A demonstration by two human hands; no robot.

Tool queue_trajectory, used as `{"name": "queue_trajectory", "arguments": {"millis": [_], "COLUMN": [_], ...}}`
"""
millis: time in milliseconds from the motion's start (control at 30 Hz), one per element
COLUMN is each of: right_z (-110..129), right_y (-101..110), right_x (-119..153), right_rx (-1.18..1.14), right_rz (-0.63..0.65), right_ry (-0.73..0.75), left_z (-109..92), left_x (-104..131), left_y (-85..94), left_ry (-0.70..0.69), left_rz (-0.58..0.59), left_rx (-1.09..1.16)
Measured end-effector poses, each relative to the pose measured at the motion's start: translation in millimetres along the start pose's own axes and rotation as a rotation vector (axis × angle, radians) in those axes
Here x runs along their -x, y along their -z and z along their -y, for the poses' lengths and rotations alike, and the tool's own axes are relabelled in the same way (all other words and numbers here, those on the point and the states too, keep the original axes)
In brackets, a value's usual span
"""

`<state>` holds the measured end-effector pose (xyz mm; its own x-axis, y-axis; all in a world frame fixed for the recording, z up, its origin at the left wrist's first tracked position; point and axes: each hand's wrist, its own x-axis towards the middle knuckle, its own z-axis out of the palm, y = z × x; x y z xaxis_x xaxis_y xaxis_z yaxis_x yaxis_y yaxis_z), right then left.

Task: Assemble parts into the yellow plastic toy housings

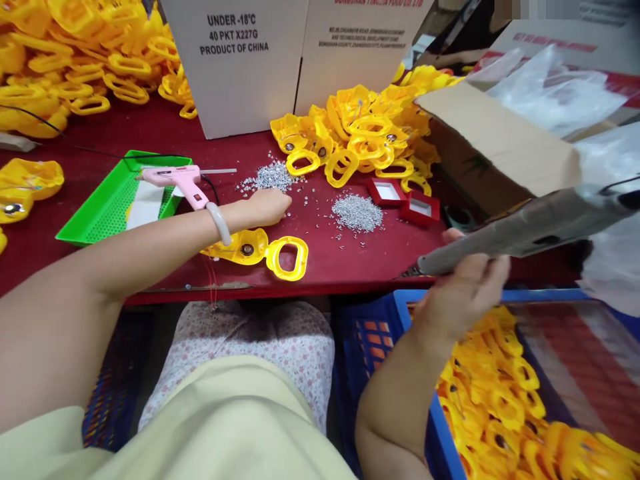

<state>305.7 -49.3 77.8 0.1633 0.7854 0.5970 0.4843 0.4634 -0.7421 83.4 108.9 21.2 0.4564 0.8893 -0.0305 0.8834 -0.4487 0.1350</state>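
Note:
My left hand [270, 207] is closed at the near edge of a pile of small shiny metal pieces [274, 175]; what its fingers hold, if anything, is hidden. My right hand [457, 293] grips a grey electric screwdriver [510, 230], its tip pointing left above the table's front edge. Below my left forearm lies a yellow plastic casing [253, 248] with a round metal part in it and an oval ring-shaped end [287, 259]. Between my hands sits a second heap of small silver screws [357, 213].
A pink glue gun [175, 179] rests across a green tray [95, 213]. Two small red boxes [420, 208] stand near a heap of yellow casings [360, 133]. Behind is a white carton [245, 80]. A blue crate [400, 310] with yellow casings is at lower right.

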Motion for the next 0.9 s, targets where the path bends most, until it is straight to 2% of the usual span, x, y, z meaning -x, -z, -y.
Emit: {"name": "queue_trajectory", "arguments": {"millis": [67,133,233,333,400,433,467,533,600,667,767,900], "right_z": [-5,-12,-25,-27,-19,-13,-5,12,29,43,59,67], "right_y": [2,7,15,12,2,-4,-12,-26,-37,-44,-50,-58], "right_x": [5,12,20,23,25,27,29,32,37,42,53,64], "right_rx": [-0.033,-0.065,-0.123,-0.246,-0.342,-0.388,-0.433,-0.532,-0.606,-0.609,-0.482,-0.331], "right_rz": [-0.044,-0.091,-0.196,-0.287,-0.287,-0.278,-0.276,-0.286,-0.255,-0.159,-0.017,0.033], "right_ry": [-0.051,-0.104,-0.190,-0.241,-0.256,-0.266,-0.275,-0.262,-0.206,-0.139,-0.091,-0.098], "left_z": [-3,-6,-17,-38,-56,-65,-73,-87,-96,-101,-103,-99], "left_x": [-2,1,25,81,129,151,171,198,209,210,208,208], "left_y": [-5.4,-3.1,17.8,47.7,58.0,57.3,52.3,31.3,2.2,-25.4,-49.9,-53.1], "left_ry": [0.003,0.000,-0.025,-0.144,-0.158,-0.118,-0.068,0.141,0.324,0.488,0.622,0.615], "left_rz": [-0.013,-0.030,-0.086,-0.192,-0.180,-0.122,-0.035,0.085,0.121,0.119,0.141,0.188], "left_rx": [0.005,0.021,0.107,0.459,0.781,0.966,1.180,1.568,1.873,2.107,2.301,2.387]}}
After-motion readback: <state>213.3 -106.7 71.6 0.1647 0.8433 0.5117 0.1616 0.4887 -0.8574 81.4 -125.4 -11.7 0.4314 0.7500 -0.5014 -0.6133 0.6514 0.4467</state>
